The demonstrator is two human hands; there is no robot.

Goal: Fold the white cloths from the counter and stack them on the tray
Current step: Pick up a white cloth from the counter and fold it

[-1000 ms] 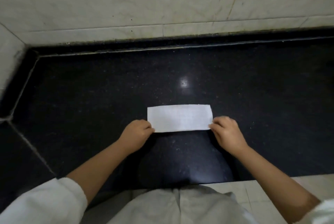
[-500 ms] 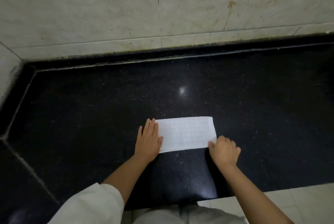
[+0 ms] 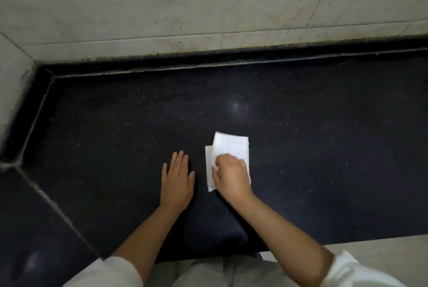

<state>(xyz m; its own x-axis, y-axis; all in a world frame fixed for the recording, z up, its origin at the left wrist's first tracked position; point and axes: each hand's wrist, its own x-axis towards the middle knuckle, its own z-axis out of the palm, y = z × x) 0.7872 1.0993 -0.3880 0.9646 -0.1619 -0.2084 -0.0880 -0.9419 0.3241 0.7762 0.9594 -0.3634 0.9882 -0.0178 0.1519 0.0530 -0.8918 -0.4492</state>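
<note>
Pale marble wall [image 3: 176,1] runs across the back, stained with rusty streaks at the right. Below it, a dark speckled counter [image 3: 120,120], glossy, catching one light glint [image 3: 236,107]. Light floor tiles [image 3: 379,249] show bottom right.

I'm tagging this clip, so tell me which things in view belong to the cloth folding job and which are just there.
Part of the job:
- white cloth, partly folded
- right hand, gripping the cloth
- left hand, flat beside the cloth, not touching it
- black counter

Just there:
- marble wall

No tray is in view.
</note>
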